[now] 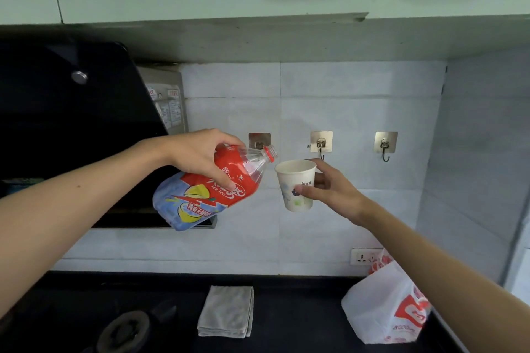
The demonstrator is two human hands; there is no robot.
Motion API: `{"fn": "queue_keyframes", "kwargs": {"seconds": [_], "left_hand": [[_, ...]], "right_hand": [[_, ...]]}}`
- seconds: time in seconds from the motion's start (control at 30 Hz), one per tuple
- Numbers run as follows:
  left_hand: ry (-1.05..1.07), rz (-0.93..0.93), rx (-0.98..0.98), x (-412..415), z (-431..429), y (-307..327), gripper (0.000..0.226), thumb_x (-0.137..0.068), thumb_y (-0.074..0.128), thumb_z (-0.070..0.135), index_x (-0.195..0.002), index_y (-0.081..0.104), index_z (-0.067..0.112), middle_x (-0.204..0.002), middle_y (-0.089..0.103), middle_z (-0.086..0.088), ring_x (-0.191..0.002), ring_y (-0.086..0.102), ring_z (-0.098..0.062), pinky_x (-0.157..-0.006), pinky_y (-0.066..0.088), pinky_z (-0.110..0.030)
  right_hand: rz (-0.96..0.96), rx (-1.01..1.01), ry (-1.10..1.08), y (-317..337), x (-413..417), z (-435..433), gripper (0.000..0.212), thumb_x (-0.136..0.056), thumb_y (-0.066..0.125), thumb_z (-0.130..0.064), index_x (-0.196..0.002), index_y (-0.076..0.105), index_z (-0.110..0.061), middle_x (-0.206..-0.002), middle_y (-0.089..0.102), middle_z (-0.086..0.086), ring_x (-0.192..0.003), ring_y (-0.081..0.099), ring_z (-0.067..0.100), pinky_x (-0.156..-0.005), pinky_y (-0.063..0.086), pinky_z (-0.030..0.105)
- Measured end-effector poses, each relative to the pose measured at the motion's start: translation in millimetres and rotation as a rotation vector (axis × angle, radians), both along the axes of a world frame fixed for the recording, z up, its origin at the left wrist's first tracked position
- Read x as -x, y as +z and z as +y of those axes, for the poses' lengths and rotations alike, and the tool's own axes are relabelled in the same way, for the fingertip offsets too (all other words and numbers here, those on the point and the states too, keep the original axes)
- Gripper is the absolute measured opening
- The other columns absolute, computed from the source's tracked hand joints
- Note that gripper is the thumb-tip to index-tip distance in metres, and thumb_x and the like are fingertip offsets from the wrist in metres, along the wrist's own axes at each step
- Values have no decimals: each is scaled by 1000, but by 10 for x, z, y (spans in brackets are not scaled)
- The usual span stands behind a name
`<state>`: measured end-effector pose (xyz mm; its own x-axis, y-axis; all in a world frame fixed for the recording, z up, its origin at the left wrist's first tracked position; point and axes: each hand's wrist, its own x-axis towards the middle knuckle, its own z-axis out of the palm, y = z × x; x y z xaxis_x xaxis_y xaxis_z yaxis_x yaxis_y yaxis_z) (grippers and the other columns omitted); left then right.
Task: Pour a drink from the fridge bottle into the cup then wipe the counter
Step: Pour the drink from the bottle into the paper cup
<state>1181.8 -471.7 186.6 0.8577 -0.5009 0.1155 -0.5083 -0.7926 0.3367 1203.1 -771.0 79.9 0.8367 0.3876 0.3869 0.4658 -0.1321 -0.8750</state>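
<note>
Gripping the ice tea bottle (218,195) around its upper body, my left hand (200,160) had its fingers curled over the red label and its thumb wrapped on the near side; the bottle was tilted in the air, base down to the left and mouth up to the right; whether a cap sat on the red-ringed mouth I could not tell. My right hand (329,189) grasped the paper cup (295,183), thumb across its printed front and fingers behind it; the cup was held nearly upright, well above the counter, with its rim just beside and slightly below the bottle's mouth, the two apart. Below, the black counter (286,309) carried a folded grey cloth (226,311) near its middle, a white plastic bag with red print (384,306) to the right, and a gas burner (126,329) at the lower left. A black range hood (71,123) stood behind my left arm; a wall socket (362,256) showed on the tiles just above the bag.
</note>
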Motion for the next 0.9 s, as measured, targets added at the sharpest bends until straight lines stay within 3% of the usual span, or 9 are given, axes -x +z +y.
{"fn": "queue_keyframes", "kwargs": {"seconds": [0.13,0.47,0.77,0.9], "left_hand": [[5,-22,-88,-17,-42,86,66,-64,93,37,-121,60,31,-104,73,8,-84,74,-8,-69,63,-28],[20,-37,-198,-68,-67,188,68,-65,91,43,-123,58,33,-104,71,12,-86,73,-7,-68,61,-23],[21,-29,-269,-141,-32,235,69,-63,91,46,-122,57,34,-107,69,12,-89,72,-10,-71,62,-26],[27,-20,-299,-175,-8,243,70,-62,91,49,-122,57,36,-108,68,12,-91,72,-11,-72,63,-29]], "right_hand": [[19,6,16,-7,-15,15,39,-87,74,-10,-121,56,-18,-103,75,4,-101,69,18,-84,55,28],[-36,25,-14,-45,-85,31,39,-85,79,-15,-118,59,-17,-110,71,9,-105,67,31,-93,54,46],[-29,15,1,-38,-152,61,39,-84,78,-15,-118,59,-18,-108,72,7,-102,68,27,-87,57,35],[-29,6,9,-62,-187,82,39,-84,79,-16,-118,60,-18,-108,72,9,-103,67,31,-91,55,42]]}}
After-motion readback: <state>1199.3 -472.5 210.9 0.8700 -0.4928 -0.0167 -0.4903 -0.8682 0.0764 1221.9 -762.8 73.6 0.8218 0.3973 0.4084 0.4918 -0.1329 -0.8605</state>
